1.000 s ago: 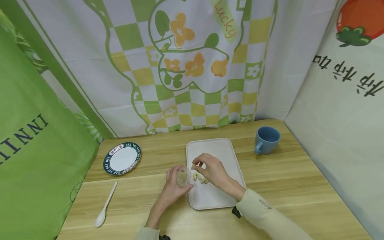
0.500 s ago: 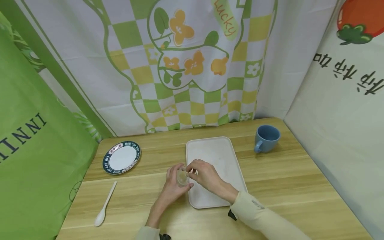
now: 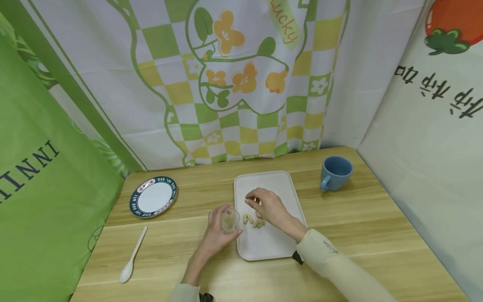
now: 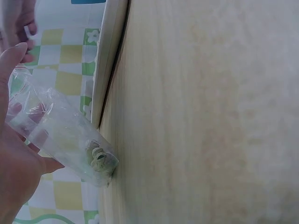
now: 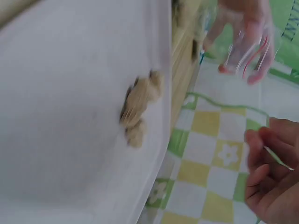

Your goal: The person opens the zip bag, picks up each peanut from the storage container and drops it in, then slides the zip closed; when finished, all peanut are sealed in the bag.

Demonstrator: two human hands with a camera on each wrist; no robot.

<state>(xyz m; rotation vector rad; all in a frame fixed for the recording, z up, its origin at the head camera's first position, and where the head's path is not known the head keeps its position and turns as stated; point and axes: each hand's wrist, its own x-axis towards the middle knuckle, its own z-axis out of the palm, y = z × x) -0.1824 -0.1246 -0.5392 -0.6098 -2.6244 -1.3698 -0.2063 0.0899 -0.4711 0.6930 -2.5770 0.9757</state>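
Note:
My left hand (image 3: 218, 230) grips a clear zip bag (image 3: 229, 221) at the tray's left edge, its mouth spread round. Peanuts (image 4: 99, 158) lie at the bottom of the bag in the left wrist view. The pale tray (image 3: 264, 247) bears several unshelled peanuts (image 3: 247, 219) near its left side, partly covered by my right hand (image 3: 273, 209). That hand hovers over the tray, to the right of the bag. In the right wrist view its fingers (image 5: 256, 144) are loosely bent, with a gap to the thumb, and nothing shows between them.
On the wooden table (image 3: 188, 260), a plate (image 3: 154, 197) with a dark patterned rim stands at the left, and a white spoon (image 3: 127, 270) lies below it. A blue mug (image 3: 336, 173) stands at the back right. Curtains (image 3: 241, 138) enclose the table.
My right hand pinched a peanut over the tray, moved left to the bag's mouth, then came back right over the tray without it. My left hand keeps the bag in place.

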